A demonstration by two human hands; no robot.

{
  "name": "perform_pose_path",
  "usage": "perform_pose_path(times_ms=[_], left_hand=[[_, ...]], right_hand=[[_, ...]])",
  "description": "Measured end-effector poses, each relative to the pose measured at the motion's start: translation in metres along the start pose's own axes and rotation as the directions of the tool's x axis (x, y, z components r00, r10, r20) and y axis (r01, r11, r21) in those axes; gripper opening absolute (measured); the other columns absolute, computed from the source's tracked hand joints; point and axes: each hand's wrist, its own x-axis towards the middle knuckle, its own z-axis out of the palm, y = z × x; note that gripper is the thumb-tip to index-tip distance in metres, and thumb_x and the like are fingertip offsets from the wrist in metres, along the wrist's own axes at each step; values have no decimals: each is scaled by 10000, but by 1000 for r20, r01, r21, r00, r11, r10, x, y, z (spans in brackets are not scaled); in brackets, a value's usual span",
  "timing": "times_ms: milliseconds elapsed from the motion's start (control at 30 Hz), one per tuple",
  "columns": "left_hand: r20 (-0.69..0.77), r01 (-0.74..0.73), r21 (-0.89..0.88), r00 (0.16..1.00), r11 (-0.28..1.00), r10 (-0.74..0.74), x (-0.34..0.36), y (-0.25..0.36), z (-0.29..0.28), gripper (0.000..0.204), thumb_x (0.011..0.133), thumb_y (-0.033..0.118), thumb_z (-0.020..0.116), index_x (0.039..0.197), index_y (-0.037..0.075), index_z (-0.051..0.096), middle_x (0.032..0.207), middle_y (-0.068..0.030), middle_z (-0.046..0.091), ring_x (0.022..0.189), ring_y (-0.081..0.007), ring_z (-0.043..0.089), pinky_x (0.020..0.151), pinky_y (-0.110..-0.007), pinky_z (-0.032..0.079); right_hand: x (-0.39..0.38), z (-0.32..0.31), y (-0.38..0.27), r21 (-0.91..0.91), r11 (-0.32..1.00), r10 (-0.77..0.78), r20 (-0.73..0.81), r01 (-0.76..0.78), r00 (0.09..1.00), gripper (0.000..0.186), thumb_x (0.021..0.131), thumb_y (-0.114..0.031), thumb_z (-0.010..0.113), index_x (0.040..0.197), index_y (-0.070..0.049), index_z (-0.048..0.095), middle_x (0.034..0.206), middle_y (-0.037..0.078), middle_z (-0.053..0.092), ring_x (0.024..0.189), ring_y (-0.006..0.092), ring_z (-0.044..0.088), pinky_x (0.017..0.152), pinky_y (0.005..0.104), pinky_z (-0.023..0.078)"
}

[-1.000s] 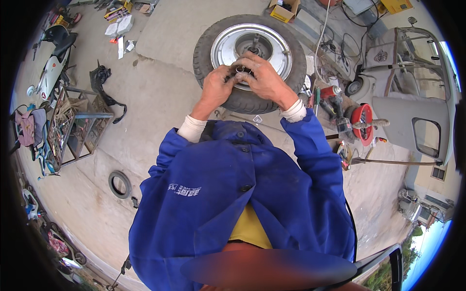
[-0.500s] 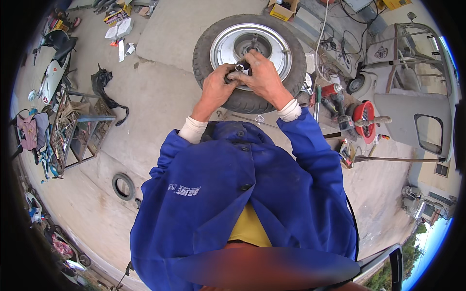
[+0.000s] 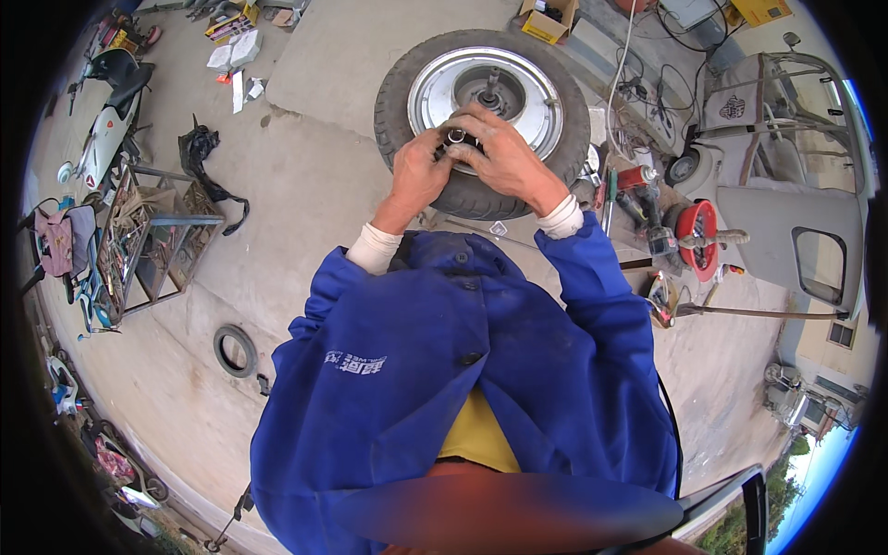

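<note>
Both my hands meet over the near side of a wheel (image 3: 407,88) that lies flat on the ground. My left hand (image 3: 418,173) is closed around a small dark cylindrical part with a shiny metal ring end (image 3: 456,136). On the other side, my right hand (image 3: 507,159) curls its fingers over the same part. Most of it is hidden by the fingers, so its exact kind cannot be made out. Just beyond my fingertips, a metal axle (image 3: 493,81) stands up from the middle of the silver rim (image 3: 430,88).
To the right lie a cordless power tool (image 3: 659,231), a red spray can (image 3: 636,177) and a red basin (image 3: 696,242). A metal rack (image 3: 171,220) stands left, near a scooter (image 3: 111,129). A small loose tyre (image 3: 235,351) lies lower left. A grey vehicle (image 3: 795,222) is far right.
My right hand's fingers have drawn back from the axle and closed over the dark part beside my left hand. The part shows less now. The whole view has shifted slightly.
</note>
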Motion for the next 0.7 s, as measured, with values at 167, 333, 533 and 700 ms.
perform_pose_path(times_ms=[167, 333, 533, 700], left_hand=[[-10, -114, -9, 993, 993, 114, 2, 0, 0, 277, 946, 57, 735, 1202, -47, 726, 1049, -255, 777, 932, -394, 781, 789, -434, 599], [-66, -94, -13, 993, 995, 93, 2, -3, 1, 286, 926, 46, 759, 1195, -47, 729, 1084, -249, 779, 940, -356, 781, 812, -431, 593], [-13, -67, -29, 998, 997, 67, 2, 4, -4, 235, 919, 80, 785, 1131, -19, 762, 1114, -201, 775, 999, -404, 758, 873, -460, 597], [-221, -189, -258, 966, 948, 133, -3, 3, -12, 242, 1011, 28, 658, 1243, -14, 716, 1254, -206, 718, 1193, -397, 676, 1035, -457, 531]], right_hand=[[0, -9, -16, -155, 938, 322, 48, -311, 946, 347, 943, -207, 809, 1196, 4, 701, 1230, 220, 656, 1086, 457, 691, 925, 496, 571], [1, -7, -7, -93, 989, 119, 25, -116, 993, 370, 932, -233, 823, 1180, 9, 693, 1267, 264, 666, 1066, 488, 705, 898, 503, 596], [6, -4, -11, -239, 939, 267, 50, -248, 962, 374, 955, -213, 793, 1210, 23, 654, 1278, 295, 653, 1042, 519, 703, 883, 532, 598], [1, 9, -11, -233, 944, 227, -60, -235, 972, 302, 979, -204, 796, 1139, 18, 669, 1080, 257, 689, 965, 477, 705, 815, 530, 569]])
